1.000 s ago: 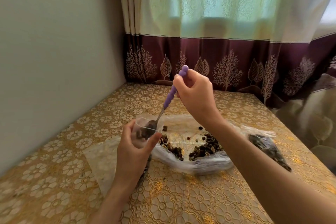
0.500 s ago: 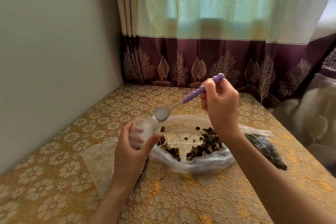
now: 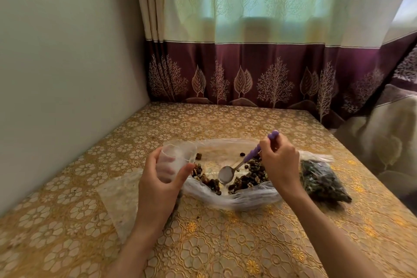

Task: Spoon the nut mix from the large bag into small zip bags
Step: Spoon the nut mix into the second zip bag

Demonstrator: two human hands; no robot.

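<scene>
Clear plastic makes much of this hard to read. The left hand [image 3: 158, 184] curls round a small bag [image 3: 178, 156], thumb on the near side and fingers showing dimly through the film, holding its mouth open and upright at the left edge of the big bag [image 3: 232, 196]. Whether the small bag holds any nuts cannot be told; its lower part is hidden behind the palm, and something dark below the wrist is too blurred to name.

The right hand [image 3: 278, 162] pinches the purple handle of the spoon [image 3: 225, 174], fingers closed over it so that the middle of the handle is hidden and only the knobbed end shows above the knuckles. The bowl looks bare and lies low inside the big bag, at the edge of the nut mix [image 3: 248, 178]. That mix sits in two dark heaps along the near fold of the big bag, with a few stray pieces farther back; the right wrist covers part of the right heap.

Just right of the wrist lies a filled bag [image 3: 320, 178] of dark contents, blurred. A flat sheet of clear plastic [image 3: 119, 201] lies on the gold cloth [image 3: 225, 244] under the left forearm, its near edge hard to trace. Both forearms are cut off by the bottom of the frame.
</scene>
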